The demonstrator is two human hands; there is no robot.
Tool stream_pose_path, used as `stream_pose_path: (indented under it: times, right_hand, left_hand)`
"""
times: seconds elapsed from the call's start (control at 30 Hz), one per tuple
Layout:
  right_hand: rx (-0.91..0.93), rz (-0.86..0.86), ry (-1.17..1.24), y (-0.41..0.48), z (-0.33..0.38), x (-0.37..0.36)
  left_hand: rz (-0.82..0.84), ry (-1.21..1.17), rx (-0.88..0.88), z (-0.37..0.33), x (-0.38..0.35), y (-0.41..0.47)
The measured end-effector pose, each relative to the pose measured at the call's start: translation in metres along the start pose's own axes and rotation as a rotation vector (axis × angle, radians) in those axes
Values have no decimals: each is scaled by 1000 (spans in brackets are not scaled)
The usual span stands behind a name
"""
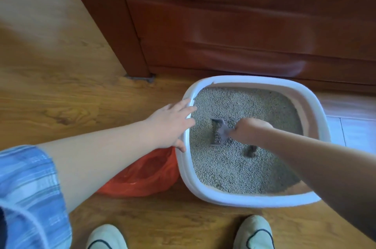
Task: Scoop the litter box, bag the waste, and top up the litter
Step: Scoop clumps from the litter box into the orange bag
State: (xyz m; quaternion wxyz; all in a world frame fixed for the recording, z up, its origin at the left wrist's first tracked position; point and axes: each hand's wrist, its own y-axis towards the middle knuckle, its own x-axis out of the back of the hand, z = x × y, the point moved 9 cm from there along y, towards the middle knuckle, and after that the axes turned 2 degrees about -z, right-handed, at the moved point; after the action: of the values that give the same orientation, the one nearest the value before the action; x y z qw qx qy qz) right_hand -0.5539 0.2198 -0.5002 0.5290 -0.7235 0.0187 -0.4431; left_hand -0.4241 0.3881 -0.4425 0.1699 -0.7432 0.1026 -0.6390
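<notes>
A white litter box [252, 201] full of grey litter [244, 104] stands on the wooden floor. My right hand [251, 127] grips the handle of a grey scoop [217, 131], whose head lies in the litter with some grains in it. A dark clump [250, 151] lies in the litter just under my right forearm. My left hand [171, 122] rests with straight fingers on the box's left rim, thumb on the outer wall. An orange plastic bag [142, 173] sits open on the floor against the box's left side, partly under my left arm.
A dark red-brown wooden cabinet [244, 24] stands right behind the box. Pale tiles [354, 122] begin to the right of it. My two feet in light slippers [107, 236] stand at the bottom edge on the wooden floor [50, 96].
</notes>
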Motion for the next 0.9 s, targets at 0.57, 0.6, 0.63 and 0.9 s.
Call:
stream_pose_path:
  times: [0.57, 0.6, 0.63, 0.9]
  right_hand:
    - [47, -206, 565, -39, -59, -17]
    - [41, -214, 562, -40, -59, -16]
    - [45, -215, 547, -41, -58, -15]
    - [59, -197, 443, -39, -63, -13]
  left_hand:
    - [-9, 41, -12, 4, -3, -2]
    - [-8, 39, -13, 4, -4, -2]
    - [-9, 38, -11, 4, -3, -2]
    - [-12, 32, -1, 3, -4, -6]
